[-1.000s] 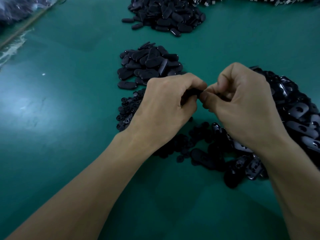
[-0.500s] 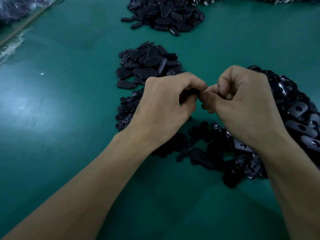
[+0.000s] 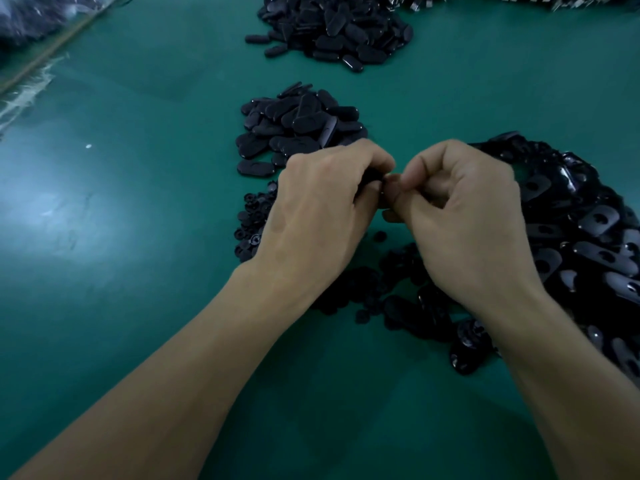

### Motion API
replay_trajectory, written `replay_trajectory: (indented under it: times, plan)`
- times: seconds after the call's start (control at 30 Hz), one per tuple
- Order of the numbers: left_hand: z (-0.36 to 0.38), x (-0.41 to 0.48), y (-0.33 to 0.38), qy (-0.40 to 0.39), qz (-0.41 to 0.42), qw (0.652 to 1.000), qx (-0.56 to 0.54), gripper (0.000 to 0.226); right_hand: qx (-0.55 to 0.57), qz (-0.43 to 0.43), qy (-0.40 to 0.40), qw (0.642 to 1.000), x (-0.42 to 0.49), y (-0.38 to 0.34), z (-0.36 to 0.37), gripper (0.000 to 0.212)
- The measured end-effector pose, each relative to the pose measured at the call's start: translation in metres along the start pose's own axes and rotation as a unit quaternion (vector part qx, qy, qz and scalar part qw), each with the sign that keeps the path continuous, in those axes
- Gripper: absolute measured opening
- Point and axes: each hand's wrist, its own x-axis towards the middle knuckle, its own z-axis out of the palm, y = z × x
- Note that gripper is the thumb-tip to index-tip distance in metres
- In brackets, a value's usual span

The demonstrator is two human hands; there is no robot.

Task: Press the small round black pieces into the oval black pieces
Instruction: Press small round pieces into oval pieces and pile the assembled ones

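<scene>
My left hand (image 3: 322, 216) and my right hand (image 3: 464, 223) meet fingertip to fingertip above the green table (image 3: 138, 237). Between them a black oval piece (image 3: 372, 176) shows as a dark sliver, gripped by my left fingers and thumb. My right thumb and forefinger pinch against its end; what they hold is hidden. A cluster of small round black pieces (image 3: 251, 220) lies under and left of my left hand. A big heap of oval pieces with holes (image 3: 581, 237) lies at the right.
A pile of oval pieces (image 3: 298, 129) sits just beyond my hands. A larger pile (image 3: 332, 29) lies at the far edge. Loose round and oval pieces (image 3: 408, 306) are scattered between my wrists. A clear plastic bag (image 3: 31, 19) lies at the top left.
Both hands stay together at the same spot. My right fingers have curled tighter against the piece and the hands have pressed slightly closer.
</scene>
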Motion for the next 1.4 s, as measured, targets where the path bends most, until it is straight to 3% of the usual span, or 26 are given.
replay_trajectory:
  times: [0.23, 0.4, 0.73, 1.07, 1.4]
  plan:
    - [-0.001, 0.0, -0.002, 0.014, -0.041, 0.998, -0.035, 0.022, 0.032, -0.01, -0.042, 0.999, 0.001, -0.001, -0.001, 0.027]
    - [0.002, 0.001, -0.002, 0.042, -0.049, 0.995, -0.076, 0.022, 0.02, -0.036, -0.003, 0.999, 0.002, -0.002, -0.003, 0.028]
    - [0.001, 0.004, -0.001, 0.021, -0.084, 0.977, -0.192, 0.022, -0.004, -0.013, 0.041, 0.999, 0.006, 0.001, -0.009, 0.023]
    - [0.003, 0.0, -0.001, 0.013, -0.05, 0.989, -0.138, 0.023, -0.041, -0.043, 0.007, 0.998, 0.004, -0.001, -0.012, 0.04]
    - [0.001, 0.002, -0.004, -0.01, -0.084, 0.974, -0.209, 0.025, -0.024, -0.031, -0.008, 0.999, 0.005, 0.001, -0.015, 0.038]
